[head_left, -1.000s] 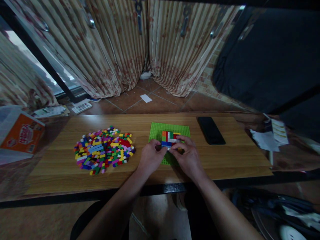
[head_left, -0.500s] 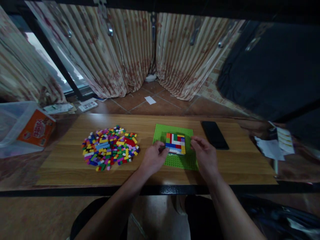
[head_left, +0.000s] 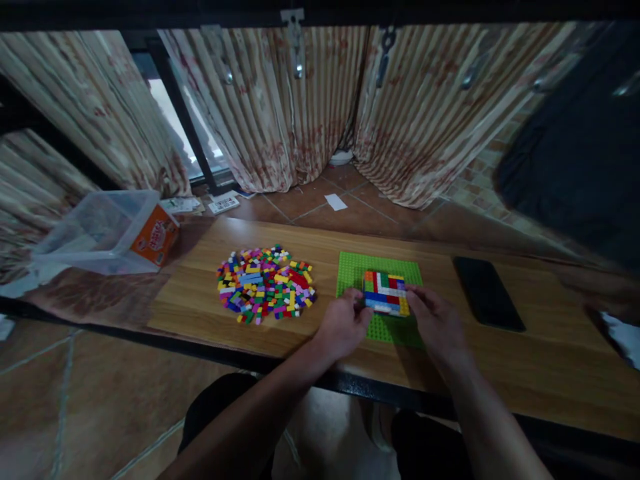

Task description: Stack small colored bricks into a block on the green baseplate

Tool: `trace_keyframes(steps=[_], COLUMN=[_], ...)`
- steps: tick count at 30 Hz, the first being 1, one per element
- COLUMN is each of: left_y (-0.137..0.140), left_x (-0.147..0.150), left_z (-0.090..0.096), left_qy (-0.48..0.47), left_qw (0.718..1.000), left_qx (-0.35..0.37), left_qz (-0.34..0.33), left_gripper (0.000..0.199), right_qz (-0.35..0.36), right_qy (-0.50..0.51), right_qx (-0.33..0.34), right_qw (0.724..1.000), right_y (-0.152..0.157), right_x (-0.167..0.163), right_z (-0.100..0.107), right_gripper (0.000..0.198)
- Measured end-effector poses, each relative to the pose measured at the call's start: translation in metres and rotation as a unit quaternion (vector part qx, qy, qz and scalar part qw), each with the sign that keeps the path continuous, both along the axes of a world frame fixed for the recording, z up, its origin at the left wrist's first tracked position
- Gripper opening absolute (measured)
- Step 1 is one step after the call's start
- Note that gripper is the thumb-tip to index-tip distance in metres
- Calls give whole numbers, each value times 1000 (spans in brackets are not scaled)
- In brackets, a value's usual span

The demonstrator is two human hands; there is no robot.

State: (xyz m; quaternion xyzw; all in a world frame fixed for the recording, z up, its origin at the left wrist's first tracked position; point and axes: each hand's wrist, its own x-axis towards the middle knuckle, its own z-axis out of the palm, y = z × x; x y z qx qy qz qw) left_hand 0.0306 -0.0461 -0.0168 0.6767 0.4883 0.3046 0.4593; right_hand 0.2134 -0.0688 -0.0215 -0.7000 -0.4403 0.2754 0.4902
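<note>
A multicoloured block of toy building bricks (head_left: 385, 293) is over the green studded baseplate (head_left: 380, 261), its top a patchwork of red, white, blue and yellow. My left hand (head_left: 345, 323) grips its left edge between thumb and fingers. At the opposite edge, my right hand (head_left: 440, 327) pinches the block's right side. The underside is hidden, so I cannot tell whether the block touches the baseplate. To the left, a heap of loose bricks (head_left: 265, 283) in many colours is spread on the wooden table (head_left: 190, 293).
A black phone (head_left: 489, 293) lies on the table right of the baseplate. Beyond the table's left end stands a clear plastic box (head_left: 100, 230) with an orange label. Striped curtains (head_left: 250, 113) hang behind, and a white paper (head_left: 335, 202) lies on the tiled floor.
My view has swung left, so everything sits further right in the picture. My right hand, apart from the block before, has closed on its right side.
</note>
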Motion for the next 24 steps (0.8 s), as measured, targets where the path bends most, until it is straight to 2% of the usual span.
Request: trace_keyframes(steps=[6,14,18,24], left_y=[2,34,35,28], left_x=[-21,-91,-109,-106], left_z=[11,29,31,27], left_qy=[46,112,200,304], left_qw=[998,983,968,936], left_qx=[42,120,144,174], left_qz=[0,84,53,20], left_gripper=[17,21,26,20], right_qz=[-14,-37,-39,-105], right_qy=[-119,-124,-115,-70], right_qx=[17,85,111,123], right_qw=[993,988,986,984], right_y=[1,5,7,14], right_x=[-8,-31,-31,-19], right_z=[3,14,12,9], right_gripper=[40,29,29,25])
